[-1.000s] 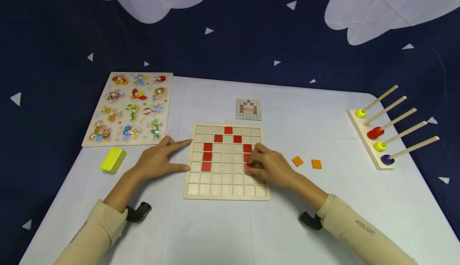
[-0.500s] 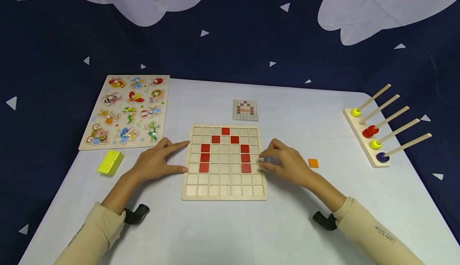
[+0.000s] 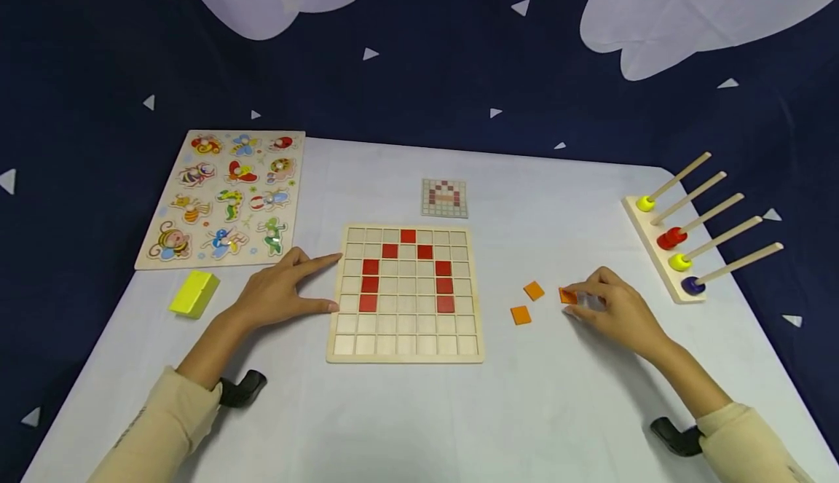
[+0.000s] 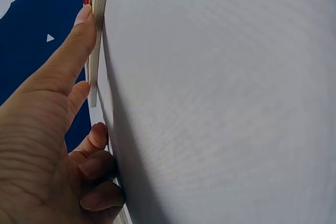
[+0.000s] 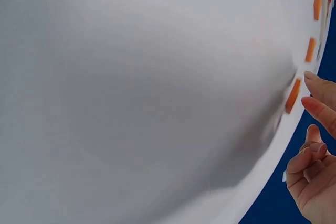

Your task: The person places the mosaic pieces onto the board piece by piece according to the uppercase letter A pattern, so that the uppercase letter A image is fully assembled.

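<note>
A wooden grid board [image 3: 406, 355] lies in the middle of the table, with several red tiles [image 3: 370, 285] set in its squares in an arch-like pattern. My left hand [image 3: 278, 293] touches the board's left edge with a straight index finger and thumb, also seen along the board's side [image 4: 98, 40] in the left wrist view. To the right, my right hand [image 3: 612, 308] is over an orange square tile [image 3: 566, 296], thumb and index fingertips just above it. In the right wrist view this tile [image 5: 293, 96] lies on the table, a small gap below the fingertips. Two more orange tiles [image 3: 521, 315] lie left of it.
A small pattern card [image 3: 444, 198] lies behind the board. An insect puzzle board [image 3: 262, 258] and a yellow block [image 3: 194, 293] are at the left. At the right stands a wooden peg stand [image 3: 658, 250] with coloured beads. A dark cloth [image 3: 419, 89] hangs behind the table.
My right hand has left the last red tile on the board's right side and moved right to the orange tile, uncovering two other orange tiles. My left hand has stayed at the board's edge.
</note>
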The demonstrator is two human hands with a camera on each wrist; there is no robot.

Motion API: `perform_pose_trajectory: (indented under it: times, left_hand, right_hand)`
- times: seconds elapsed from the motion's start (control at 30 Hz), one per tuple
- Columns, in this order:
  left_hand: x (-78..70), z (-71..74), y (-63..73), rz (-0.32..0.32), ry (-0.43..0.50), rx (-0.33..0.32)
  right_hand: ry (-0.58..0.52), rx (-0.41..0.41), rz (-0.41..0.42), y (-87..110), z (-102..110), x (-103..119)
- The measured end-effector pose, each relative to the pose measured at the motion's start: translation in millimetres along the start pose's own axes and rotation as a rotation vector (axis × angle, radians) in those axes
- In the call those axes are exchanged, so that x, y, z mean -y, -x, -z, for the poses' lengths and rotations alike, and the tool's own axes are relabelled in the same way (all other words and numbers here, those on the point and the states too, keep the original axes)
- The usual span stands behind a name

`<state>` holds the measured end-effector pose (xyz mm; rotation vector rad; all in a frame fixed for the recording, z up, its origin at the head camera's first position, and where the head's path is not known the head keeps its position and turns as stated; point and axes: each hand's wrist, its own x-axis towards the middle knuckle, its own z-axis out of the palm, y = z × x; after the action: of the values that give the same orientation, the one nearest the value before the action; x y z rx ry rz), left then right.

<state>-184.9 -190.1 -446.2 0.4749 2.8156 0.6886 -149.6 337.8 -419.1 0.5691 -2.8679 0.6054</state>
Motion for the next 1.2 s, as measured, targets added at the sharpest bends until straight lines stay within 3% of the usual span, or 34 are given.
perform_pose_trajectory:
  times: [0.3, 0.53, 0.73, 0.97, 1.2]
  left_hand:
    - [0.4, 0.0, 0.7, 0.001, 0.005, -0.006]
    - [0.5, 0.2, 1.3, -0.010, 0.007, -0.025]
    - [-1.0, 1.1, 1.0, -0.015, 0.011, -0.024]
    - [-0.6, 0.4, 0.7, -0.024, 0.013, -0.034]
    - [0.1, 0.4, 1.9, -0.036, 0.025, -0.040]
  right_hand:
    - [-0.001, -0.023, 0.030, 1.2, -6, -13]
    - [-0.091, 0.045, 0.010, -5.9, -5, -17]
    - [-0.079, 0.067, 0.030, -8.9, -7, -18]
    - [-0.058, 0.023, 0.102, -15.6, -9, -8]
    - [-0.072, 0.062, 0.139, -39.5, -14, 20]
